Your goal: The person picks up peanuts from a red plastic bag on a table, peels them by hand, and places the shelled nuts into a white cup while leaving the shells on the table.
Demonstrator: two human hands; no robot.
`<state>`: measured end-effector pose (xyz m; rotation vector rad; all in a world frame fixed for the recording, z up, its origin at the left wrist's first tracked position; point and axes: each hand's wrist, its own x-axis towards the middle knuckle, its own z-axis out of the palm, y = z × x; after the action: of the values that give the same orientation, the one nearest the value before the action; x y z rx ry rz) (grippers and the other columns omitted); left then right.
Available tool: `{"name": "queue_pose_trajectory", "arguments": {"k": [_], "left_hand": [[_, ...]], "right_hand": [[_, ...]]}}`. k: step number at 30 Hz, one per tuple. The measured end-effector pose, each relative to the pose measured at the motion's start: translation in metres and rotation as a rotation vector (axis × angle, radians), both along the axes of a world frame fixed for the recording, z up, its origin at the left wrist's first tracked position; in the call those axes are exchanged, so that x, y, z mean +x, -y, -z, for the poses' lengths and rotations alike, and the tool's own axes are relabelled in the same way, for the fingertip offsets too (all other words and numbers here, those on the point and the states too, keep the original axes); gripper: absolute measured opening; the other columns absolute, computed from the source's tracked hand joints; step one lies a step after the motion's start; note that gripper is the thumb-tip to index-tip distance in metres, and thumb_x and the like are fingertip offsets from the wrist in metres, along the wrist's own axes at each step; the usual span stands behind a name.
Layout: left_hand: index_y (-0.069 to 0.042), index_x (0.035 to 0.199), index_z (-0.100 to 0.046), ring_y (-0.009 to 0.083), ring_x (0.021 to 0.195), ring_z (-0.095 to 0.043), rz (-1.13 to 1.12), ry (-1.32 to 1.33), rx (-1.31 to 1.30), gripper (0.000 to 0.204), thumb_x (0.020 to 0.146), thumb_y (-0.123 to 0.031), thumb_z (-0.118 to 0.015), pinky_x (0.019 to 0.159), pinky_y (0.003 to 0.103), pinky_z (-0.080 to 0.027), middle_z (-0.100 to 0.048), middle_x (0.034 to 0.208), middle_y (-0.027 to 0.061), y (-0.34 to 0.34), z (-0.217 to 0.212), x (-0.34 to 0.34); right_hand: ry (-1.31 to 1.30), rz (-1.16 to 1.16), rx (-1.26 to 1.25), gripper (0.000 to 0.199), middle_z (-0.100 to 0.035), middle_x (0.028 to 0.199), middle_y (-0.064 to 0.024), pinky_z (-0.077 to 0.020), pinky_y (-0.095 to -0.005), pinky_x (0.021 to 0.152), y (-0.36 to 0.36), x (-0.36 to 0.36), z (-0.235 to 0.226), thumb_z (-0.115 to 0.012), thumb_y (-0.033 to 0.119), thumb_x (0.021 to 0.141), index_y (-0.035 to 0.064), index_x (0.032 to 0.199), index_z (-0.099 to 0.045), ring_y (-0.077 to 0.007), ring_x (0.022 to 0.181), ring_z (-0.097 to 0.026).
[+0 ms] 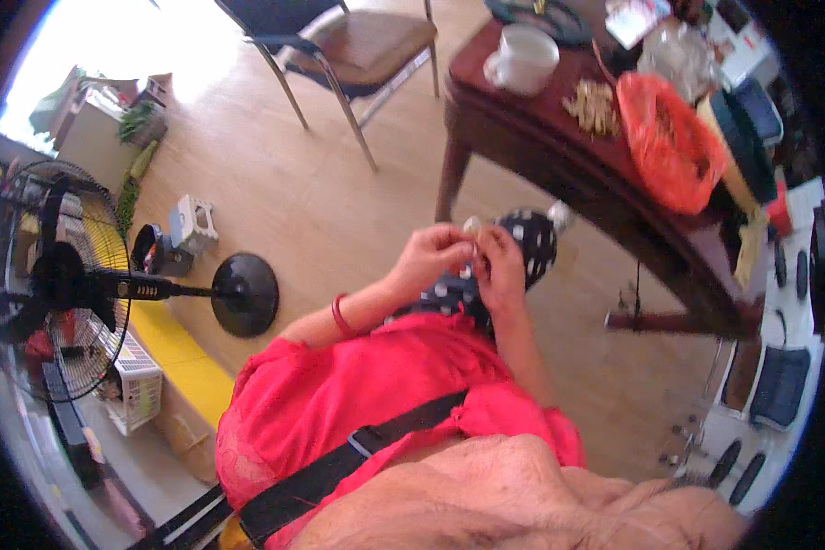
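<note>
My left hand [435, 258] and my right hand [501, 266] meet in front of my chest, fingertips pinched together on a small pale nut-like piece [472, 225]. Both hands hover above my lap, which is covered by dark cloth with white dots [533, 240]. A red band circles my left wrist. A red blouse and a black strap fill the lower middle of the view.
To the right stands a dark wooden table [559, 156] with a white cup [524, 58], a small heap of pale nuts [594, 105] and an orange plastic bag [669, 142]. A chair [357, 46] stands beyond. A black pedestal fan [55, 284] is at left.
</note>
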<state>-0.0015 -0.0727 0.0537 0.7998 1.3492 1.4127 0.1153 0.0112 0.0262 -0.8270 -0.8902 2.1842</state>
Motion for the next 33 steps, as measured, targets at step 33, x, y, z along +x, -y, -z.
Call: {"name": "queue_pose_trajectory", "arguments": {"k": [33], "left_hand": [[-0.002, 0.107, -0.052, 0.0169, 0.074, -0.063, 0.103, 0.479, -0.043, 0.019, 0.091, -0.012, -0.052, 0.064, 0.028, -0.054, -0.062, 0.089, 0.0081, -0.004, 0.018, 0.003]], "right_hand": [[0.287, -0.069, 0.353, 0.015, -0.052, 0.067, 0.0062, -0.0279, -0.0166, 0.046, 0.007, 0.036, -0.002, -0.068, 0.012, 0.079, 0.0021, 0.09, -0.066, -0.0012, 0.057, -0.038]]}}
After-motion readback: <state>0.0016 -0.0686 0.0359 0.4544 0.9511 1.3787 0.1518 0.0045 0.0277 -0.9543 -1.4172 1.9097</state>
